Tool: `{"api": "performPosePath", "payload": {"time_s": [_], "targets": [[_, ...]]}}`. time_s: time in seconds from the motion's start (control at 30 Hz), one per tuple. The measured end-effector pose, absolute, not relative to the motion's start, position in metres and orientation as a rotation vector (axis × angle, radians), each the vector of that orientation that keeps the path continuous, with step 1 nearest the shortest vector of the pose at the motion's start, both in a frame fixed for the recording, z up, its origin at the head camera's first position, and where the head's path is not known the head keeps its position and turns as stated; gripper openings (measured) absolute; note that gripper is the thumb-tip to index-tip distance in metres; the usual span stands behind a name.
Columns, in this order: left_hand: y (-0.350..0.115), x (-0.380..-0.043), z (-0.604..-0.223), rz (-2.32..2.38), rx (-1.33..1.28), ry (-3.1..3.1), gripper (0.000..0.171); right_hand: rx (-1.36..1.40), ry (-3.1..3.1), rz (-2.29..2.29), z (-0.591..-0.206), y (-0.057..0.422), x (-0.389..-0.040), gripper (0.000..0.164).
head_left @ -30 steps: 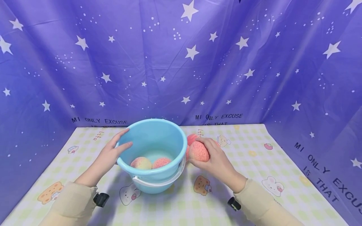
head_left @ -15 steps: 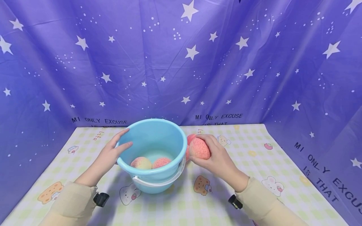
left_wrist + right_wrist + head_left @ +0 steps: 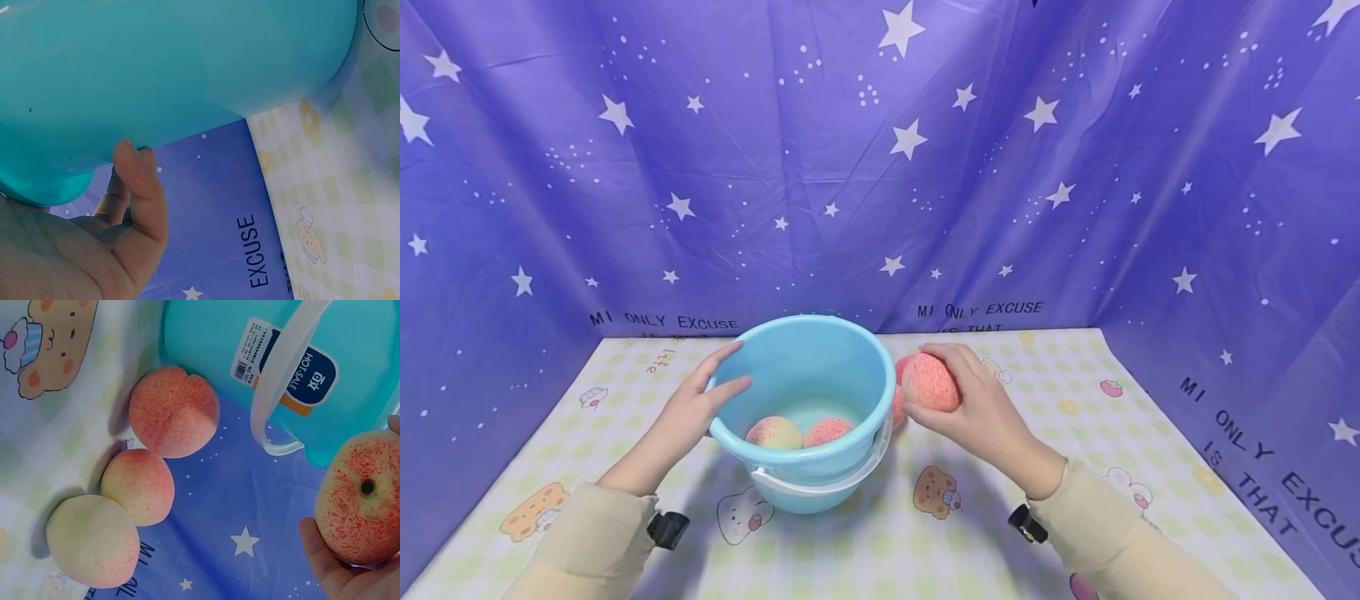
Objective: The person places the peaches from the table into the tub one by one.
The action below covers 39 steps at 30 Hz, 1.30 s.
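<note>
Apparently caught mid-transfer, right around the lift

So the right hand [image 3: 988,408] had one peach [image 3: 934,383] properly gripped, fingers and thumb curved round it and spread only as wide as the fruit. It was held up off the table [image 3: 985,550], just beside the light-blue bucket [image 3: 820,358]. Across from it, the left hand [image 3: 688,400] had the rim, thumb over the edge and the fingers bent against the outside.

Two peaches inside [image 3: 775,433] showed at the bottom; couldn't tell if the front wall hid others. Per the right wrist view, three loose peaches [image 3: 175,412] sat on the table next to the bucket.

My read: this was the pick-up-and-carry step, job partly done. The next move called for raising the peach over the rim, bringing it in above the opening and lowering it gently before letting go. The white handle [image 3: 820,490] hung down the near side, so it probably wasn't going to get in the way.
</note>
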<state>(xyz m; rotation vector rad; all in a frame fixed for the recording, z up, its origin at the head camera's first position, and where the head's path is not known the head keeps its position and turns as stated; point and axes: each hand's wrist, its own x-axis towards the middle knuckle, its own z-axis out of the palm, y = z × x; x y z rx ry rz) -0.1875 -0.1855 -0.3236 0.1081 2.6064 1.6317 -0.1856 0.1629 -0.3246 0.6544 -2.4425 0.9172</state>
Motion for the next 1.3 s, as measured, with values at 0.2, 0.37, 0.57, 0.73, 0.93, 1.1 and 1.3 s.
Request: {"api": "performPosePath", "payload": {"time_s": [0.2, 0.37, 0.57, 0.73, 0.93, 1.1, 1.3], "targets": [[-0.186, -0.187, -0.324, 1.622, 0.103, 2.604, 0.07, 0.643, -2.435, 0.898, -0.319, 0.163, -0.186, 0.065], [-0.185, -0.188, -0.324, 1.624, 0.105, 2.604, 0.07, 0.675, -2.398, 0.91, -0.316, 0.163, -0.186, 0.065], [-0.185, -0.187, -0.324, 1.629, 0.108, 2.6, 0.07, 0.675, -2.396, 0.923, -0.312, 0.161, -0.186, 0.065], [-0.185, -0.187, -0.324, 1.63, 0.113, 2.604, 0.07, 0.683, -2.385, 0.924, -0.309, 0.16, -0.187, 0.063], [-0.186, -0.188, -0.324, 1.642, 0.119, 2.6, 0.07, 0.701, -2.365, 0.945, -0.306, 0.159, -0.187, 0.064], [-0.186, -0.188, -0.325, 1.634, 0.119, 2.606, 0.07, 0.707, -2.359, 0.953, -0.304, 0.157, -0.188, 0.064], [-0.186, -0.188, -0.325, 1.629, 0.118, 2.608, 0.07, 0.706, -2.351, 0.965, -0.302, 0.155, -0.188, 0.066]]}}
